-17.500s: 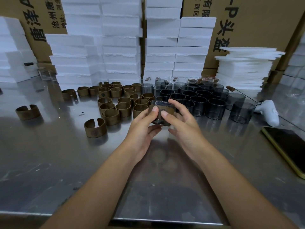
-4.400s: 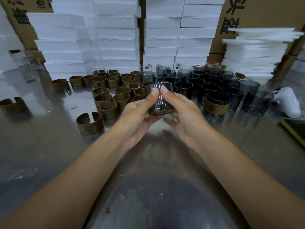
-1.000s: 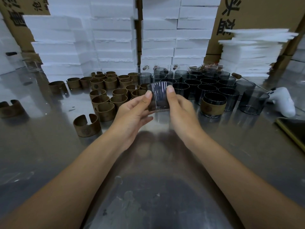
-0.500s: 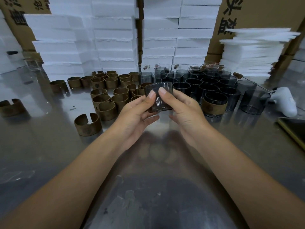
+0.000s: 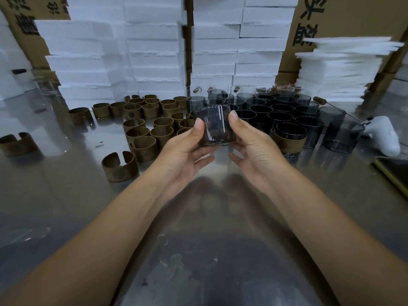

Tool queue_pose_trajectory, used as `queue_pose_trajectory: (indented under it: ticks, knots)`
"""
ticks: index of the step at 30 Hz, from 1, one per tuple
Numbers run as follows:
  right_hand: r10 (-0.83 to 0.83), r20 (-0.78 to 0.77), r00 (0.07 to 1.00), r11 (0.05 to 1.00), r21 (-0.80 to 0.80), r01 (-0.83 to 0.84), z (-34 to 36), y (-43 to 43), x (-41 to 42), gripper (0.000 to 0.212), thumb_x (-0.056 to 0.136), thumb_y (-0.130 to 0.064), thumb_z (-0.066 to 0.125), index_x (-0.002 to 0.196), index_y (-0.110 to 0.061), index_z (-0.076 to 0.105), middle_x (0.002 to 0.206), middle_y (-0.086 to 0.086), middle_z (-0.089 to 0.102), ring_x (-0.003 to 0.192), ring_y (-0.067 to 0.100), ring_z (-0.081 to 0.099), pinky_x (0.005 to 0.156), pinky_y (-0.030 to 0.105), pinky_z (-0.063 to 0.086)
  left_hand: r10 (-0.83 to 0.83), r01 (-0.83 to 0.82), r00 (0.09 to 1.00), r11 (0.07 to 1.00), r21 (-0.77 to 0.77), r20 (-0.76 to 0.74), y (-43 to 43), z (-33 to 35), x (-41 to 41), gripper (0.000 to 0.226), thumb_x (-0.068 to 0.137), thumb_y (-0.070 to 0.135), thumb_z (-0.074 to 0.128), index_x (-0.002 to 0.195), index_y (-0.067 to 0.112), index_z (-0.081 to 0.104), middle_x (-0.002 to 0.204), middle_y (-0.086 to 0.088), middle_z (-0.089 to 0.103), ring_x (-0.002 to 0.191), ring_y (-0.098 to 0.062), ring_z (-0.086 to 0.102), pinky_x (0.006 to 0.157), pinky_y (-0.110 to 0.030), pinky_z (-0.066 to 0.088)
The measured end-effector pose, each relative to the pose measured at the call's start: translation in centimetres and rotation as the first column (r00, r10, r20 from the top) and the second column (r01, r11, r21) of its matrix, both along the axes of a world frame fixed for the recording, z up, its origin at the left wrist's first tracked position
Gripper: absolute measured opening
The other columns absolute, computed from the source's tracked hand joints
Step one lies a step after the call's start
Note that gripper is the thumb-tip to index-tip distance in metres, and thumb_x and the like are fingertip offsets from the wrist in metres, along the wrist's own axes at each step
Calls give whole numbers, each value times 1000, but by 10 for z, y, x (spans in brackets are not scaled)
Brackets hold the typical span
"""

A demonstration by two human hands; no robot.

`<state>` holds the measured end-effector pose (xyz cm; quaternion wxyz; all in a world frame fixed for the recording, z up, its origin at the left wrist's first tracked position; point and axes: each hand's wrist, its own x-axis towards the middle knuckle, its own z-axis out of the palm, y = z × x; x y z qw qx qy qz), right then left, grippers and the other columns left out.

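A smoky dark glass cup [image 5: 215, 127] is held above the steel table [image 5: 66, 195], between both hands. My left hand [image 5: 184, 152] grips its left side with thumb up along the wall. My right hand [image 5: 254, 146] grips its right side the same way. Behind it stand several dark glass cups [image 5: 284, 111] in rows. One cup with a brown sleeve [image 5: 289, 139] stands at the front of that group. Several brown split sleeves [image 5: 145, 129] lie to the left; one lone sleeve [image 5: 119, 166] lies nearest me.
White foam boxes [image 5: 154, 51] are stacked along the back, with a stack of foam sheets [image 5: 340, 69] at the right. A white handheld device [image 5: 385, 138] and a dark flat phone-like slab [image 5: 395, 173] lie at the right. Another sleeve [image 5: 17, 144] sits far left.
The cup has turned in my hands since half a second ago; my thumbs have spread apart from the cup's top to its two sides. The table's things have not moved.
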<state>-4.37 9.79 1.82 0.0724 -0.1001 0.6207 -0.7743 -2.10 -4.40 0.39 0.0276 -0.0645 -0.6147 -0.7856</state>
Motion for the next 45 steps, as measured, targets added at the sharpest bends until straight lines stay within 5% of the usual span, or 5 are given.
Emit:
queue_pose_trajectory:
  ticks: [7,18,27,36,45]
  knots:
    - [-92,-2,996,989,114,91,-3,-2,-2,24,88,-49,60,106,-36,68,103,-9,72,99,10,66,79,29,46,19,-42,994,976,-213,-109,4,0,2,60,84,55,46,140,33,44,122,3,66,111,-16,64,106,-41,40]
    - [-156,100,983,963,236,129,-5,-4,-5,44,92,-61,43,80,-27,67,68,-9,72,71,10,68,73,29,50,170,-243,961,894,-377,-216,9,-3,2,17,86,32,65,102,37,61,89,17,69,79,14,61,58,-3,42]
    - [-4,-63,998,972,235,19,-5,-7,1,59,80,-53,64,128,-20,57,110,-8,68,93,4,68,87,28,50,256,-262,965,933,-246,-56,7,3,4,62,65,66,58,101,18,71,103,-2,73,105,-26,66,103,-47,44]
    - [-114,105,988,993,26,112,-1,-3,-4,30,90,-47,57,92,-19,68,95,1,74,90,11,70,81,29,51,372,-408,913,830,-380,-169,3,3,-2,46,93,59,27,90,33,66,82,12,68,85,-7,61,82,-28,46]
    - [-132,160,978,991,5,133,-5,0,-8,34,89,-50,57,92,-18,67,95,2,74,91,12,69,74,30,50,581,-385,704,-172,-907,-409,-25,-6,0,43,90,27,55,122,1,46,130,-21,44,124,-37,31,102,-46,23]
